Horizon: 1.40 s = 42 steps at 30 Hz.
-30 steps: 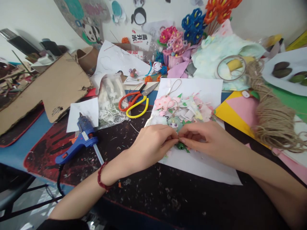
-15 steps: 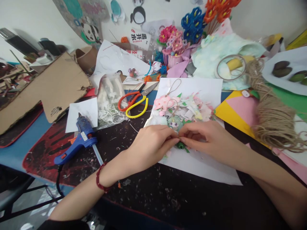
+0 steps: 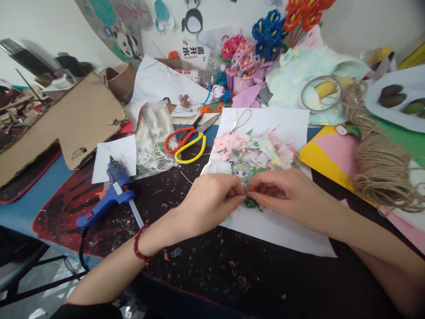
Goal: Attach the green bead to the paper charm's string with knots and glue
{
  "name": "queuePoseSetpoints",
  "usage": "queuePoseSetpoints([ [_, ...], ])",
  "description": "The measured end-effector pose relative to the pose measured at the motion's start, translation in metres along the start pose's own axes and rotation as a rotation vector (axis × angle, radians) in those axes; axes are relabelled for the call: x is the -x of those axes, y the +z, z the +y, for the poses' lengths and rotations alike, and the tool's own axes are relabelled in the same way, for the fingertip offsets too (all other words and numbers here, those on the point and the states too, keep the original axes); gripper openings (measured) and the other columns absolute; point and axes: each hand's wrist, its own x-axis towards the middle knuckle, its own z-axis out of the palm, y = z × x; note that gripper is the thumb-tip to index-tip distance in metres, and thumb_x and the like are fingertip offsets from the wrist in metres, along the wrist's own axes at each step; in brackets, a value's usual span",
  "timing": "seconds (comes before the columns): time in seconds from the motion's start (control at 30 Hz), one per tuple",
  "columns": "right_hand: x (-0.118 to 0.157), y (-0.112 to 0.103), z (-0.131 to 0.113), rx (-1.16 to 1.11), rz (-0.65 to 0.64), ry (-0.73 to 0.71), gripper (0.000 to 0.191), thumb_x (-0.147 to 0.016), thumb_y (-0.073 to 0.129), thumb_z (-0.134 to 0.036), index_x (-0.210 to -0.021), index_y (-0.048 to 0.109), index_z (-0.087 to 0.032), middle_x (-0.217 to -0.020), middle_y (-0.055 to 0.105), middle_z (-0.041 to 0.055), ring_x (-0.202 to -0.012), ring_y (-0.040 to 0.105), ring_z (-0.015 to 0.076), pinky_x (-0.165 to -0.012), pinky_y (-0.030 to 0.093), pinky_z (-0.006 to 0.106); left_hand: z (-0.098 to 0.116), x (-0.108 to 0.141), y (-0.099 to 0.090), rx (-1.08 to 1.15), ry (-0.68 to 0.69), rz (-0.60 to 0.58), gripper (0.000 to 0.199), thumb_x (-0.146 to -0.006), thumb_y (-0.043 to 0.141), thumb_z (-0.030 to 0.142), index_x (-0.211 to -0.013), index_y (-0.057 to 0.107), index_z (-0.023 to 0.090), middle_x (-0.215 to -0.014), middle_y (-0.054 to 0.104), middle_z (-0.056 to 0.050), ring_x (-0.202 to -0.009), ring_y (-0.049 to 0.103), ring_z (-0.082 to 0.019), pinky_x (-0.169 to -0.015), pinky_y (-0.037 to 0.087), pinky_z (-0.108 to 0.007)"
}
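Note:
My left hand and my right hand meet fingertip to fingertip over a white sheet of paper. Each is closed in a pinch; whatever sits between the fingertips is too small and covered to name. Just below the fingertips shows a small dark green piece. Behind them lies a flat green-haired cartoon figure, partly covered by my fingers. Beyond it are a pink piece with a string loop and a pile of pink, white and green scraps.
Left of the paper lie scissors with red and yellow handles, a bag of white strings and a blue glue gun. A twine bundle and a tape roll lie right. Crocheted flowers stand behind.
My fingertips have shifted very slightly, and a bit more of the cartoon figure shows between my hands. Both hands stay pinched together. The whole view has moved a few pixels.

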Motion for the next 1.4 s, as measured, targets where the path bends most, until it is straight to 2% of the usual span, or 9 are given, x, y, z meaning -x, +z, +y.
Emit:
queuePoseSetpoints([
  [0.3,0.001,0.001,-0.003,-0.015,-0.015,-0.019,0.015,-0.089,0.059,-0.026,-0.079,0.069,-0.02,-0.07,0.068,-0.0003,-0.063,0.06,0.0135,-0.058,0.043,0.027,0.004,-0.001,-0.001,0.135,-0.059,-0.043,0.015,-0.08,0.067,0.003,-0.072,0.067,0.014,-0.058,0.065,0.005,-0.054,0.056,-0.007,-0.054,0.042,-0.019],
  [0.83,0.001,0.0,-0.004,-0.006,-0.027,-0.024,0.014,-0.09,0.06,-0.025,-0.079,0.069,-0.02,-0.068,0.067,-0.0027,-0.062,0.059,0.0115,-0.057,0.042,0.025,0.004,-0.001,-0.001,0.133,-0.091,-0.038,0.016,-0.077,0.07,0.004,-0.066,0.065,0.014,-0.058,0.064,0.004,-0.054,0.056,-0.008,-0.053,0.042,-0.02],
  [1.03,0.001,-0.001,-0.002,0.001,-0.012,-0.027,0.015,-0.089,0.061,-0.024,-0.079,0.07,-0.02,-0.068,0.067,-0.0026,-0.061,0.059,0.0112,-0.057,0.042,0.024,0.002,-0.001,-0.006,0.107,-0.068,-0.08,0.009,-0.081,0.078,0.014,-0.078,0.069,0.016,-0.062,0.068,0.004,-0.06,0.062,-0.009,-0.06,0.044,-0.022],
  [1.17,0.001,0.0,-0.001,-0.005,-0.008,-0.042,0.014,-0.089,0.061,-0.023,-0.08,0.071,-0.021,-0.069,0.068,-0.0032,-0.061,0.06,0.0107,-0.056,0.043,0.024,0.001,-0.002,-0.011,0.022,-0.041,-0.064,0.014,-0.078,0.083,0.02,-0.086,0.071,0.018,-0.07,0.07,0.005,-0.065,0.062,-0.01,-0.064,0.043,-0.023],
  [1.4,0.002,0.001,0.001,0.001,0.017,-0.061,0.013,-0.089,0.061,-0.022,-0.08,0.071,-0.022,-0.067,0.067,-0.0043,-0.06,0.06,0.0104,-0.055,0.044,0.023,0.003,-0.002,-0.011,-0.06,-0.036,-0.035,0.012,-0.084,0.077,0.024,-0.094,0.073,0.019,-0.077,0.068,0.003,-0.072,0.062,-0.013,-0.067,0.043,-0.025],
])
